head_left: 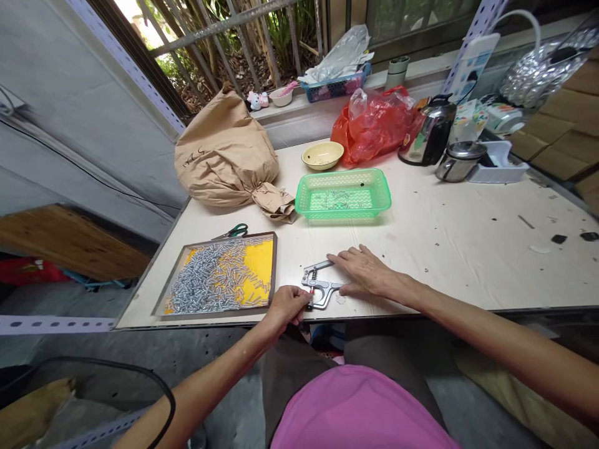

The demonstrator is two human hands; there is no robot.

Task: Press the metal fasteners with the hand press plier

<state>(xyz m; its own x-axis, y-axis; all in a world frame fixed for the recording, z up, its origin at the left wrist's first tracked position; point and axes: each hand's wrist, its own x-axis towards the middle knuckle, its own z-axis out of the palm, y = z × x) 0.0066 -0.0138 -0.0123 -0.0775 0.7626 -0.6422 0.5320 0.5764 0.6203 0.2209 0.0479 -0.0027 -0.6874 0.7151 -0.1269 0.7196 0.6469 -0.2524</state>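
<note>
A silver plier-like hand tool (322,285) with a spring, a curved frame and a small red part lies on the table near its front edge. My right hand (365,270) grips its handle ends from the right, fingers on the upper lever and thumb by the lower part. My left hand (291,304) is closed in a pinch at the tool's left side, beside the red part; what its fingertips hold is hidden. To the left, a shallow tray (274,262) with a yellow bottom holds many small silver metal pins (201,277).
Behind the tool stands a green plastic basket (344,213) with some small pins inside. Around it are a cream bowl (322,156), a brown paper sack (224,149), a red plastic bag (369,128) and a kettle (433,131). Green-handled scissors (238,231) lie behind the tray.
</note>
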